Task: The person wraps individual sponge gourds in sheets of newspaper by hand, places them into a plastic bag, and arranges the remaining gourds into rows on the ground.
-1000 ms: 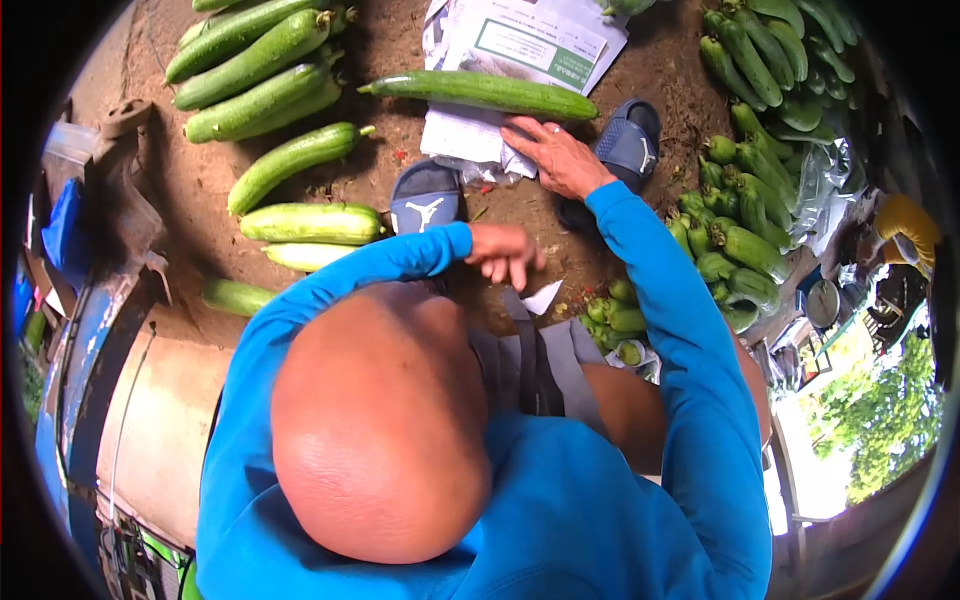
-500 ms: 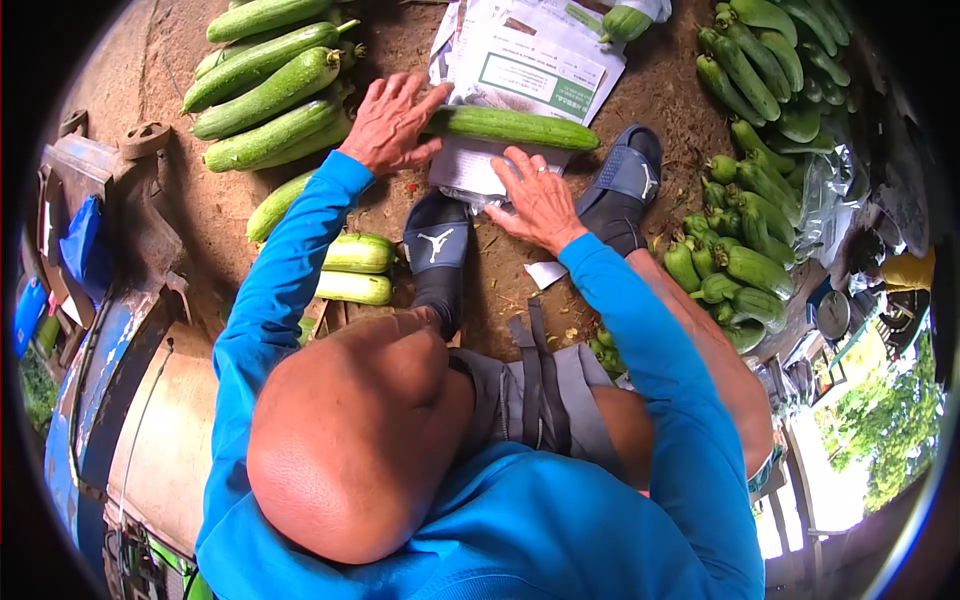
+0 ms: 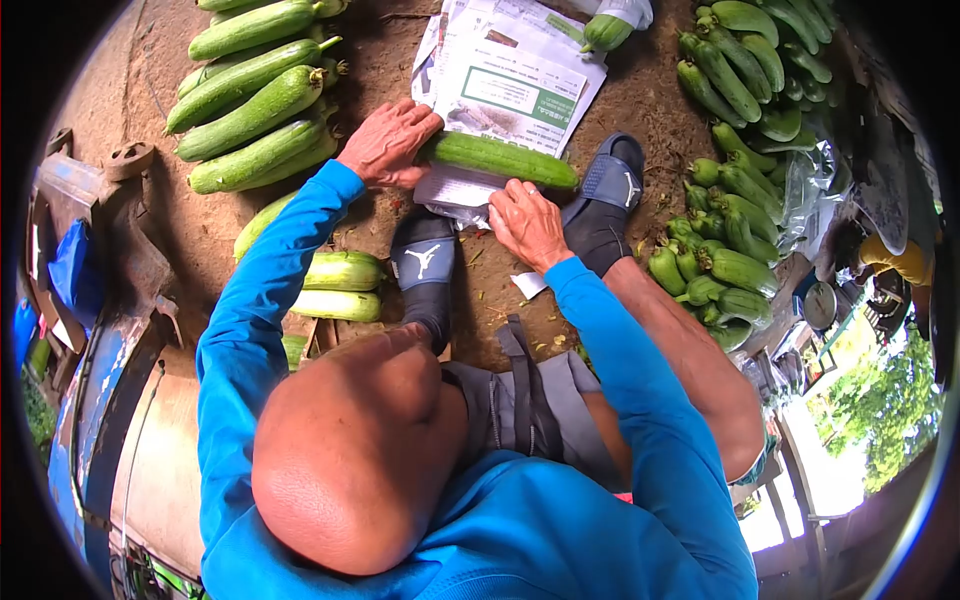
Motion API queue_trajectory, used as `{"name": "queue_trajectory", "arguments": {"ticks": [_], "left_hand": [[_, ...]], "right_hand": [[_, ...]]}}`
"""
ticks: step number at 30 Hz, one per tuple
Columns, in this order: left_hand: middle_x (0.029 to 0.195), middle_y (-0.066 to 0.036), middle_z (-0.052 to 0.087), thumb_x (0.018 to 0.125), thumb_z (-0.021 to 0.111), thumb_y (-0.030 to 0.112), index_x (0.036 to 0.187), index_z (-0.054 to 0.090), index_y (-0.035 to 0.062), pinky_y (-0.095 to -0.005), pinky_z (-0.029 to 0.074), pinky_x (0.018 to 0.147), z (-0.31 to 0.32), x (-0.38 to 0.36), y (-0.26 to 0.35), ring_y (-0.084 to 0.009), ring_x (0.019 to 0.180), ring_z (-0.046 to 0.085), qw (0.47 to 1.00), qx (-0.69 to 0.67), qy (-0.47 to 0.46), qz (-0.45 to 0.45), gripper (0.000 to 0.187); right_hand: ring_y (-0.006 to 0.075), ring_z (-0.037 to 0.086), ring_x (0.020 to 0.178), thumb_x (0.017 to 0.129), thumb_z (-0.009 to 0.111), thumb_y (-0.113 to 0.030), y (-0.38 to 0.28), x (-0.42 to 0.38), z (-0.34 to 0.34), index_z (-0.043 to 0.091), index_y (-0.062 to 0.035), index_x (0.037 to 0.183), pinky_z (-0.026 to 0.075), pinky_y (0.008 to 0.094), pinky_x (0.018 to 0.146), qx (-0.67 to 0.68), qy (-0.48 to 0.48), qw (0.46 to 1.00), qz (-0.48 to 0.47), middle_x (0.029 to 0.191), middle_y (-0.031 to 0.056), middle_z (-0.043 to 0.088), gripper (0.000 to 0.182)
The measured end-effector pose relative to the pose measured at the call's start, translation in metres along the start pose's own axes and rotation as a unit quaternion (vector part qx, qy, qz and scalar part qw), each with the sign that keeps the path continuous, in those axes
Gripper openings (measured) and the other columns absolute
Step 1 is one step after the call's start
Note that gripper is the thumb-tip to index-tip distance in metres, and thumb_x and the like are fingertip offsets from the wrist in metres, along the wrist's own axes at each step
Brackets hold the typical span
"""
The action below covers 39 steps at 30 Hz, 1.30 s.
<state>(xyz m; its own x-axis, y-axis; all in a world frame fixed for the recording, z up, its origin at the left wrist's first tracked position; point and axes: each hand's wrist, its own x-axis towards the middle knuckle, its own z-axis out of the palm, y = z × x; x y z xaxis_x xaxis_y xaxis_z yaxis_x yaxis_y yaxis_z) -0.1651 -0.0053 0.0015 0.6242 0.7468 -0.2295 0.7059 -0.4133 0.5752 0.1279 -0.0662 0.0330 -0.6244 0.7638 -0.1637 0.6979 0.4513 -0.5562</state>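
A long green loofah gourd [image 3: 505,160] lies crosswise on a stack of printed paper sheets [image 3: 535,70]. My left hand [image 3: 388,145] is closed round the gourd's left end, thumb on the near side. Below the gourd's right part, my right hand [image 3: 528,222] has its fingers curled and pressed together at the near edge of the paper, seemingly pinching it; the fingertips are partly hidden. A ring shows on one right finger. The near part of the paper [image 3: 462,188] sticks out between the gourd and my slippered feet.
Large gourds [image 3: 255,110] lie piled at left, with two paler ones [image 3: 340,288] nearer my left slipper [image 3: 424,262]. Many smaller gourds [image 3: 735,230] are heaped at right, by clear plastic [image 3: 805,190]. A wrapped gourd [image 3: 606,32] lies at the top. A paper scrap [image 3: 528,285] is on the ground.
Both hands had spread fingers; now the left closes at the gourd's end and the right curls at the paper's edge. The whole view has shifted slightly.
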Motion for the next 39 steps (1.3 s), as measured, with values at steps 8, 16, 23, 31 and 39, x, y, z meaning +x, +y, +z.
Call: {"name": "queue_trajectory", "arguments": {"ticks": [8,16,23,31,39], "left_hand": [[0.124,-0.018,0.055,0.070,0.074,0.030,0.129,0.052,0.0006,-0.0461,0.047,0.098,-0.001,-0.001,0.007,-0.0383,0.114,0.053,0.999,0.001,-0.039,0.002,0.069],[0.113,-0.013,0.060,0.077,0.070,0.026,0.119,0.060,0.0060,-0.0431,0.047,0.094,-0.029,-0.011,0.059,-0.0304,0.106,0.056,0.974,0.009,0.221,0.059,0.048],[0.139,-0.014,0.049,0.075,0.074,0.029,0.143,0.045,0.0075,-0.0496,0.037,0.109,0.017,0.015,0.076,-0.0330,0.127,0.048,0.990,0.026,0.136,0.022,0.078],[0.124,-0.010,0.053,0.078,0.070,0.025,0.135,0.048,0.0085,-0.0456,0.039,0.100,0.040,0.054,0.048,-0.0283,0.117,0.051,0.967,0.161,0.197,0.015,0.064],[0.110,-0.011,0.054,0.056,0.080,0.037,0.112,0.056,0.0093,-0.0437,0.038,0.085,0.016,0.098,0.042,-0.0284,0.106,0.051,0.987,0.091,0.110,-0.074,0.067]], "right_hand": [[0.0307,0.057,0.093,0.081,0.070,-0.013,-0.008,0.009,-0.018,0.061,-0.0082,0.083,0.052,0.0453,0.079,-0.010,0.043,0.999,0.012,0.094,0.0087,0.055,0.010],[0.0366,0.058,0.098,0.080,0.066,-0.010,0.025,0.052,-0.040,0.063,-0.0035,0.089,0.050,0.0463,0.085,0.054,0.088,0.994,0.019,0.101,0.0135,0.061,0.012],[0.0444,0.065,0.088,0.085,0.064,-0.021,0.058,0.094,-0.054,0.064,-0.0009,0.091,0.052,0.0511,0.080,0.103,-0.036,0.985,0.132,0.090,0.0238,0.069,0.021],[0.0433,0.066,0.095,0.085,0.065,-0.021,0.078,0.104,-0.048,0.067,-0.0027,0.101,0.052,0.0490,0.084,0.120,-0.111,0.964,0.207,0.100,0.0238,0.069,0.024],[0.0394,0.041,0.135,0.076,0.074,-0.024,0.028,0.069,-0.024,0.047,-0.0014,0.137,0.035,0.0554,0.112,-0.074,0.061,0.994,0.046,0.140,0.0208,0.045,0.071]]}}
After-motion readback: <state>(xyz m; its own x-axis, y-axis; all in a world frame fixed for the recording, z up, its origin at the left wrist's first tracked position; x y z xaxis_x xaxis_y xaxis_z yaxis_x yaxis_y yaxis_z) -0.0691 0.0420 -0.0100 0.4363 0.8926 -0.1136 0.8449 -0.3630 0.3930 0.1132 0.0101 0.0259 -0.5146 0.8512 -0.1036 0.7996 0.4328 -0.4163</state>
